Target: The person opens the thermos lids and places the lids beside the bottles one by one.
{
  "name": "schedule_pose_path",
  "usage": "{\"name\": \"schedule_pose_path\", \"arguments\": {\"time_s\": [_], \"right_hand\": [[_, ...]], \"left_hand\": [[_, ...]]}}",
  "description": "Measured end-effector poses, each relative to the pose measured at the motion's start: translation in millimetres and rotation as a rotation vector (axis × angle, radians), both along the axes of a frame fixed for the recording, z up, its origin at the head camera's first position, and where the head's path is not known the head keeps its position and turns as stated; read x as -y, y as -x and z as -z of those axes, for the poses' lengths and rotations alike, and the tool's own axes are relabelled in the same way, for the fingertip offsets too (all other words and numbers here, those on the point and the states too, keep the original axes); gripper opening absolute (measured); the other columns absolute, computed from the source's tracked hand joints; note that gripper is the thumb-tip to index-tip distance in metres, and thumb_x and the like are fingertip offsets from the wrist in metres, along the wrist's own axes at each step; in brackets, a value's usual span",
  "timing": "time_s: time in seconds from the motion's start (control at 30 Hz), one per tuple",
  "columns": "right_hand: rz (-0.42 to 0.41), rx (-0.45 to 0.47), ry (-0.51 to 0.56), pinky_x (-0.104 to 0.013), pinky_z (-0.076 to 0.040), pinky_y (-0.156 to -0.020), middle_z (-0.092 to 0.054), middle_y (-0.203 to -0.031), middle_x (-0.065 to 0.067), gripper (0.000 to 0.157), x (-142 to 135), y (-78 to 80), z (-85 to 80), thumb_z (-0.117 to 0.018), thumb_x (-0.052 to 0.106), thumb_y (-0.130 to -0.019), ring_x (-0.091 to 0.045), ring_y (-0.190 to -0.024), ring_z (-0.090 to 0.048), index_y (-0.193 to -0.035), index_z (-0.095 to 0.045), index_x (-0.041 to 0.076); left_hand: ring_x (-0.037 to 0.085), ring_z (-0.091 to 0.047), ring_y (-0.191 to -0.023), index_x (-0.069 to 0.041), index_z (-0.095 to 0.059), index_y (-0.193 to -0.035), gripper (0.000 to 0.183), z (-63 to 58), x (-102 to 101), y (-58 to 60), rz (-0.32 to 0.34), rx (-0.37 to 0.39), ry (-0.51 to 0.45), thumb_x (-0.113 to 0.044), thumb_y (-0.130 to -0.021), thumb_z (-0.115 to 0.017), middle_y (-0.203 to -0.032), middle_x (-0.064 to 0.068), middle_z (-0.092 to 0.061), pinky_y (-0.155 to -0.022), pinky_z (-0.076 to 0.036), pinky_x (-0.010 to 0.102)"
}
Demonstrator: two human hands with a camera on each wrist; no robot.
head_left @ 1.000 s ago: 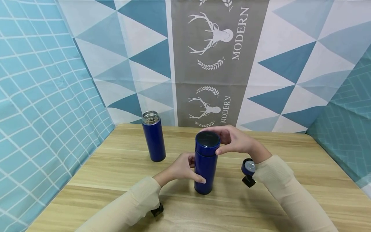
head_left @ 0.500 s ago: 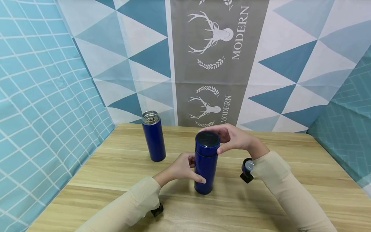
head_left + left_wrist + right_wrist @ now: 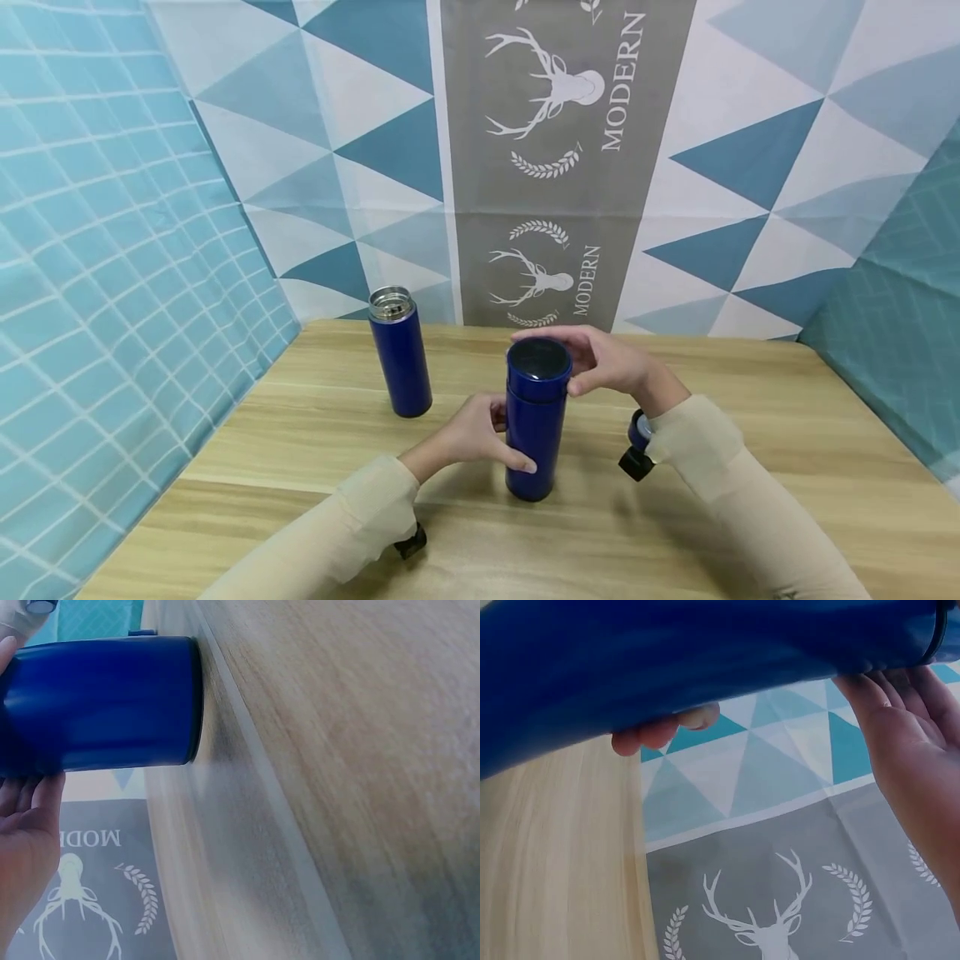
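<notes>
A dark blue thermos (image 3: 534, 442) with a black-topped lid (image 3: 539, 367) stands upright on the table in the head view. My left hand (image 3: 476, 433) grips its body from the left, thumb across the front. Up at the lid, my right hand (image 3: 600, 362) holds it from behind and the right, thumb on the side nearer me. The left wrist view shows the lower body of the thermos (image 3: 105, 705) close to the wood. In the right wrist view, left fingertips (image 3: 664, 731) show beneath the thermos, and my right fingers reach its lid end.
A second blue thermos (image 3: 401, 362), lidless with a steel mouth, stands at the back left. A small blue cap (image 3: 640, 427) lies on the wooden table (image 3: 300, 442), partly behind the right sleeve. Patterned cloth (image 3: 360, 167) hangs behind the table.
My right thumb has shifted slightly rightward round the lid, and the right forearm has swung a little left, covering more of the small cap. The left hand keeps its grip.
</notes>
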State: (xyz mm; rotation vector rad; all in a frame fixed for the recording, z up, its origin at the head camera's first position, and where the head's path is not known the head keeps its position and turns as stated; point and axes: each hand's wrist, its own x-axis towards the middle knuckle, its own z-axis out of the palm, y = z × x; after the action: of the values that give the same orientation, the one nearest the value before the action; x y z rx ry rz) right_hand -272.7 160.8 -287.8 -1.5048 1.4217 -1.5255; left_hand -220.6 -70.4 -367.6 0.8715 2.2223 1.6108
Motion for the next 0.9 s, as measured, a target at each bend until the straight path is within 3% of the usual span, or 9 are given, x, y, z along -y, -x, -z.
{"name": "schedule_pose_path", "arguments": {"time_s": [0.13,0.3,0.53,0.77,0.9], "right_hand": [[0.051,-0.027,0.026,-0.034,-0.041,-0.113,-0.043,-0.151,-0.003,0.076,-2.1,-6.4,2.1,-0.073,0.019,-0.086,-0.025,-0.137,-0.044,-0.148,-0.031,0.003],[0.286,-0.072,-0.015,-0.032,-0.045,-0.110,-0.050,-0.143,-0.006,0.080,-1.5,-26.8,-3.8,-0.078,0.019,-0.080,-0.028,-0.130,-0.051,-0.144,-0.035,-0.002],[0.600,-0.161,-0.048,-0.029,-0.052,-0.101,-0.052,-0.134,-0.027,0.079,9.0,-58.6,-9.2,-0.082,0.012,-0.075,-0.039,-0.120,-0.056,-0.140,-0.040,-0.003],[0.883,-0.220,-0.062,-0.034,-0.053,-0.099,-0.056,-0.135,-0.019,0.075,21.0,-81.5,-6.2,-0.083,0.009,-0.073,-0.038,-0.116,-0.060,-0.139,-0.047,0.009],[0.942,-0.205,-0.067,-0.024,-0.054,-0.095,-0.057,-0.134,-0.016,0.073,24.8,-86.9,-6.0,-0.082,0.008,-0.074,-0.033,-0.113,-0.062,-0.139,-0.048,0.011]], "left_hand": [[0.006,-0.068,-0.091,0.000,-0.064,-0.114,0.055,1.4,-0.5,-1.2,0.010,0.007,-0.001,-0.001,-0.063,-0.085,-0.111,0.019,-0.071,-0.087,-0.057,0.024],[0.008,-0.069,-0.094,0.000,-0.063,-0.116,0.056,0.3,0.6,-2.0,0.007,0.010,-0.003,-0.002,-0.064,-0.085,-0.112,0.018,-0.070,-0.089,-0.057,0.024],[0.012,-0.069,-0.098,0.000,-0.063,-0.118,0.060,0.8,0.8,-1.0,0.005,0.015,-0.015,0.000,-0.063,-0.085,-0.115,0.018,-0.070,-0.091,-0.056,0.025],[0.013,-0.069,-0.100,0.000,-0.062,-0.119,0.061,0.8,0.4,-1.2,0.002,0.022,-0.022,0.001,-0.062,-0.086,-0.116,0.018,-0.069,-0.091,-0.056,0.024],[0.012,-0.069,-0.099,-0.001,-0.063,-0.118,0.060,0.1,0.7,-1.0,0.002,0.009,-0.020,-0.001,-0.062,-0.086,-0.115,0.017,-0.070,-0.091,-0.056,0.024]]}}
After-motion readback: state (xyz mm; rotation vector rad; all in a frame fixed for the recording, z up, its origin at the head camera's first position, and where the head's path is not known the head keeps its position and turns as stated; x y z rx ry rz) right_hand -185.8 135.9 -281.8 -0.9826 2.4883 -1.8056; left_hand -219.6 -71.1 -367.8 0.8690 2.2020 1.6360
